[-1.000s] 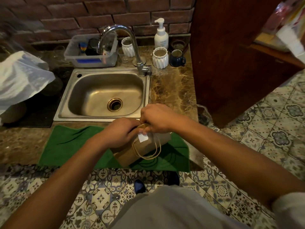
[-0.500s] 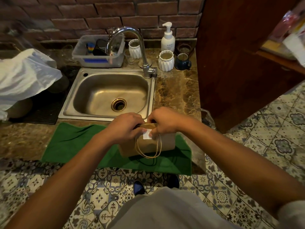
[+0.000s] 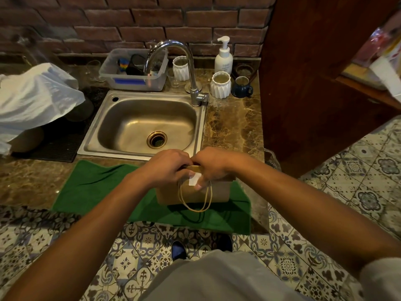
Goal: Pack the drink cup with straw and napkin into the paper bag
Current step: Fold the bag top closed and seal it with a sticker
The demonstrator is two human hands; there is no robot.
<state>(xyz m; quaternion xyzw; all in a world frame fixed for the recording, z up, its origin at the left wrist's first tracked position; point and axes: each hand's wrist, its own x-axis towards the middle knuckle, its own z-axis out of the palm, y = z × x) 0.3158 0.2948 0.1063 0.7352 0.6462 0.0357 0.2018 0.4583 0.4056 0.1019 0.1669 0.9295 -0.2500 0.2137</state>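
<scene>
Presently on counter, near edge, right of centre:

1. Paper bag (image 3: pixel 193 193) – brown, upright on green cloth (image 3: pixel 97 185), top folded shut. Twine handle loop (image 3: pixel 194 200) hangs down near face. Small white sticker (image 3: pixel 194 178) at the fold, near face.
2. Left hand (image 3: pixel 167 168) – on bag top, left side; fingers curled & pressed together over the fold, tips hidden under the hand.
3. Right hand (image 3: pixel 211 165) – on bag top, right side, touching left hand; fingers bent down, thumb tip pressing on bag face just beside sticker.
4. Drink cup, straw, napkin – not seen; bag closed, contents can't be told.

Surroundings:

5. Steel sink (image 3: pixel 147 124) – far side of cloth, brass-ringed drain, curved tap (image 3: pixel 191 68) at far right corner.
6. Clear plastic tub (image 3: pixel 134 72) w/ blue tape – far, behind sink, misc. dark items inside.
7. White ribbed cups x2 (image 3: pixel 221 84) – one behind tap, one right of it.
8. Pump bottle (image 3: pixel 224 57), white – far right, by brick wall (image 3: pixel 152 20).
9. Dark blue mug (image 3: pixel 242 86) – right of near ribbed cup.
10. White plastic bag (image 3: pixel 34 96) – far left, over black mat (image 3: pixel 63 137).
11. Wood cabinet (image 3: pixel 314 72) – right of counter.
12. Patterned tile floor (image 3: pixel 347 174); dark shoe tip (image 3: pixel 178 249) below counter edge.
</scene>
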